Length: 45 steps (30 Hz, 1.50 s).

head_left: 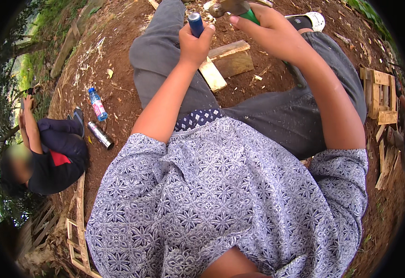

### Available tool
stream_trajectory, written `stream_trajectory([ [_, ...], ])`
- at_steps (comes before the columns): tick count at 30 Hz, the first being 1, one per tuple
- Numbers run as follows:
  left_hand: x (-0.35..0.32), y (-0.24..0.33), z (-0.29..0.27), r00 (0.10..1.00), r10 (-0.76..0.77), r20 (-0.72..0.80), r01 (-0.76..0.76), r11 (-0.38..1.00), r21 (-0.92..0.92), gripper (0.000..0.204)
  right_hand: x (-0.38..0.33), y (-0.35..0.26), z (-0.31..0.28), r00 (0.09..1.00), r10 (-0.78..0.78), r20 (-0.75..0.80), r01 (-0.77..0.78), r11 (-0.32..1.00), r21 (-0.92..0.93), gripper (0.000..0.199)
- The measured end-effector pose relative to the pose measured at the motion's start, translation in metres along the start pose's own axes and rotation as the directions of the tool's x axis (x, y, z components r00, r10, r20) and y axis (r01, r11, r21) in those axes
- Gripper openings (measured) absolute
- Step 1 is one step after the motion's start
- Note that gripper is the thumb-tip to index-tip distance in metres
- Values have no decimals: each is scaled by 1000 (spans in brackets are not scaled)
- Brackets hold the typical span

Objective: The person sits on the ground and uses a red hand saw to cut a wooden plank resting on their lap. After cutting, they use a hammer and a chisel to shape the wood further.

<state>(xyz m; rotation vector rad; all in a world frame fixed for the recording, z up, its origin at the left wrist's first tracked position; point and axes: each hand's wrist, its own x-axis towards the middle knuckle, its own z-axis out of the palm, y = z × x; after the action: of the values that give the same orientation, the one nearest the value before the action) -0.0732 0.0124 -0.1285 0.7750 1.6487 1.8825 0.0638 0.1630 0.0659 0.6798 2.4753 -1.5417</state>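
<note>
A: On bare reddish ground [119, 88], seated, knees up in grey trousers [165, 51]. Left hand [194, 44] fisted tight around a blue-handled tool [195, 23], handle end poking up out of the fist; working end hidden below the hand.

B: Right side?

A: Right hand [269, 32] wrapped firmly around the green grip [250, 16] of a hammer [228, 8], thumb laid along the top. Metal head up at the frame's top edge, just right of the blue handle, not touching it.

B: Under the hands?

A: Two wooden blocks [228, 60] between the legs, one pale plank piece leaning against a darker chunk. Chips and splinters scattered around. Cannot tell whether the blue tool's tip meets the wood.

B: Surroundings?

A: Left, well apart: a plastic water bottle [97, 104] and a metal cylinder [101, 135] lying on the dirt. Beside those, another person in a dark top [56, 160], crouched, arm raised. Far right: a small pallet-like wooden frame [379, 95] with loose slats below it. Lower left: more slatted frames [77, 231]. One white-soled sandal [310, 21] past the right hand.
</note>
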Motion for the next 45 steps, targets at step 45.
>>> stream_trajectory([
  [45, 13, -17, 1, 997, -45, 66, 39, 995, 89, 19, 26, 3, 3, 893, -338, -297, 283, 936, -211, 38],
])
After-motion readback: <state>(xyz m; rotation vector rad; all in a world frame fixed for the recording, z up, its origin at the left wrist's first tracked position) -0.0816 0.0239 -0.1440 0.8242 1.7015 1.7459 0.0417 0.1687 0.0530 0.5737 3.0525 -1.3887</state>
